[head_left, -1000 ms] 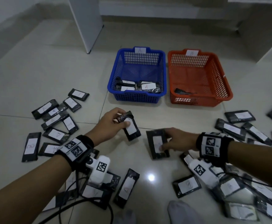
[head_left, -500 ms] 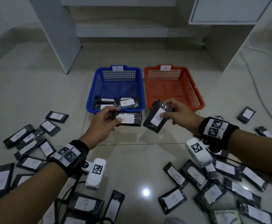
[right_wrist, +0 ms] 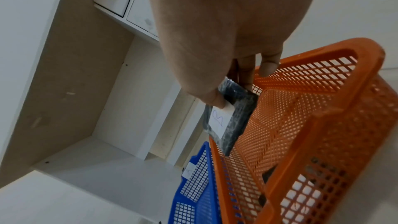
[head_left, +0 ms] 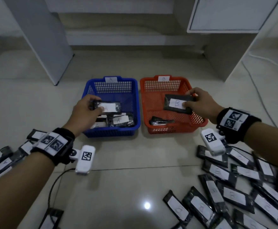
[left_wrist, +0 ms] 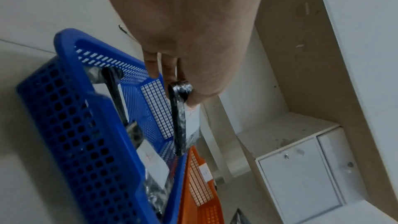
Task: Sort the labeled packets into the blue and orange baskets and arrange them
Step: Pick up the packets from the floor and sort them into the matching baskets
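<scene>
My left hand (head_left: 87, 111) pinches a black packet labeled A (head_left: 110, 106) by its left end, holding it flat over the blue basket (head_left: 135, 96). Several A packets (head_left: 121, 120) lie in that basket's near part. My right hand (head_left: 199, 103) grips a black packet labeled B (head_left: 176, 104) by its right end above the orange basket (head_left: 199, 120), where one dark packet (head_left: 161, 121) lies at the near side. In the left wrist view the A packet (left_wrist: 180, 117) hangs edge-on between thumb and fingers. The right wrist view has my thumb on the B packet (right_wrist: 228, 120).
Loose labeled packets cover the tile floor at the near right (head_left: 234, 194) and the near left (head_left: 1, 161). A white cabinet panel (head_left: 41, 38) stands behind the blue basket, another cabinet (head_left: 225, 14) at the back right. A cable (head_left: 54, 184) trails from my left wrist.
Both hands lifted their packets off the floor and carried them forward. The A packet went from in front of the blue basket to over it, the B packet to over the orange one.
</scene>
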